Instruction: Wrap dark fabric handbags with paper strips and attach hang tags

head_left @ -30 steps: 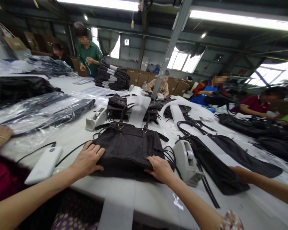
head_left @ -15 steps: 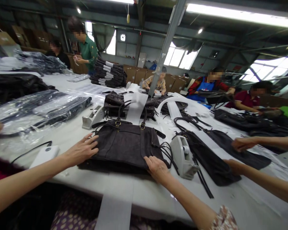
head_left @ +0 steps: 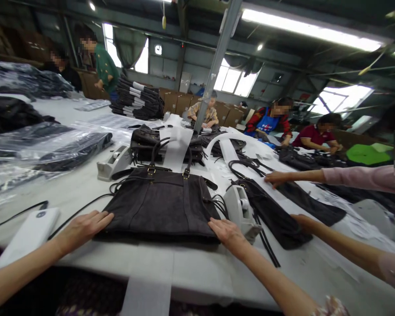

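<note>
A dark handbag (head_left: 161, 204) lies flat on the white-covered table in front of me, its two handles with brass-coloured rings pointing away. My left hand (head_left: 85, 226) has its fingers closed over the bag's lower left corner. At the lower right corner, my right hand (head_left: 228, 235) grips the edge the same way. Both thumbs are mostly hidden. Thin dark cords trail from the bag's right side. Close by stand two grey tape dispensers, the left one (head_left: 113, 163) and the right one (head_left: 242, 213). A white paper strip (head_left: 148, 294) hangs over the front edge.
A white device (head_left: 28, 237) with a cable lies at the left. Plastic-wrapped bags (head_left: 69, 149) and stacked dark bags (head_left: 136, 101) stand farther back. At the right, another person's hands (head_left: 303, 224) touch a second dark bag (head_left: 270, 215). A metal post (head_left: 213, 70) rises mid-table.
My left hand has moved down from the bag's left side to its lower left corner. My right hand has shifted to the lower right corner. The bag's front looks flatter and wider.
</note>
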The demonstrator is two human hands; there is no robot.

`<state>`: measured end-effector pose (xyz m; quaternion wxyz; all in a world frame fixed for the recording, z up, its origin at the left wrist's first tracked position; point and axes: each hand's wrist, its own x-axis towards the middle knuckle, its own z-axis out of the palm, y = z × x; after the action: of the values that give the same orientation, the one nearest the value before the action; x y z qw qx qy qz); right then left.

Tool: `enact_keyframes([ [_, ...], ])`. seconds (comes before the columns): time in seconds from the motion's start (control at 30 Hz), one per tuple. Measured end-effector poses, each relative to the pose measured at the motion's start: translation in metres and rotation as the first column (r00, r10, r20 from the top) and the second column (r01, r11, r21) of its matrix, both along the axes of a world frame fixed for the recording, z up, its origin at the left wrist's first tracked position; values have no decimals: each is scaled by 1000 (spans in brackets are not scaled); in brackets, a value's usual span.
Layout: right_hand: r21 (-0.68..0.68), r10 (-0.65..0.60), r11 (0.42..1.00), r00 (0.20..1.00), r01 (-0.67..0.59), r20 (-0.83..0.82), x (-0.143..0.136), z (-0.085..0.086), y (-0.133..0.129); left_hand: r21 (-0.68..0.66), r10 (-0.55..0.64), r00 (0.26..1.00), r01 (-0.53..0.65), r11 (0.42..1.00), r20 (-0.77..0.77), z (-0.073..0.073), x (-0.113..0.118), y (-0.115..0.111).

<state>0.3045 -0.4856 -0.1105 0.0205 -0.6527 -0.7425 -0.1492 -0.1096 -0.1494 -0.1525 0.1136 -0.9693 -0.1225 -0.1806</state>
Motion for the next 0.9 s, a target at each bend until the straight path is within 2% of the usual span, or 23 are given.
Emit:
enact_keyframes([
  [0.17,73,-89,994,991,82,103,-2,-20,-1,-9,97,969,-102,995,-229,11,0,-7],
  [0.3,20,-74,997,988,72,136,2,-27,-1,33,187,934,-186,982,-304,17,4,-17],
  [0.47,-37,-95,994,992,99,83,-1,-23,-4,69,212,925,-200,977,-314,23,2,-30],
  [0.7,-185,-170,971,982,152,-83,-15,-5,-4,-11,183,926,-197,980,-331,17,-2,-27],
  [0.8,-265,-188,952,975,151,-116,-12,2,3,-62,150,909,-189,980,-389,24,3,-20],
  [0.9,-260,-189,953,976,155,-112,-8,1,9,-187,76,904,-169,968,-420,39,7,-15],
])
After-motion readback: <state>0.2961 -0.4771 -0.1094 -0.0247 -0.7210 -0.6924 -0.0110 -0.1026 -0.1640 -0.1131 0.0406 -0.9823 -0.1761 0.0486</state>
